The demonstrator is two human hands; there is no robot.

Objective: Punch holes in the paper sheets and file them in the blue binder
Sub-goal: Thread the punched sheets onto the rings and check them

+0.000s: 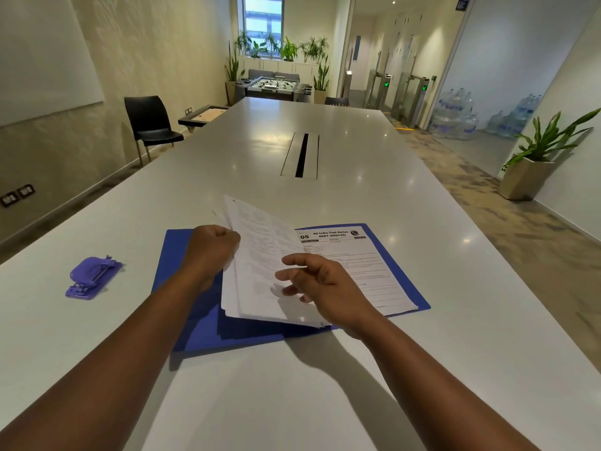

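A single wide-angle camera on the person's head looks forward and down along the long white table (374, 203), close over both forearms and the open blue binder (182, 255), with the room's far window (263, 21) straight ahead.

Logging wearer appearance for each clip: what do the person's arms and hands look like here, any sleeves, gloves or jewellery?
Both forearms are bare up to the frame's bottom edge, with no sleeve in view. The left hand and right hand wear no gloves, and no watch, bracelet or ring is visible on either.

Office: long conference table (325, 131), access turnstiles (409, 92), whiteboard (42, 56).
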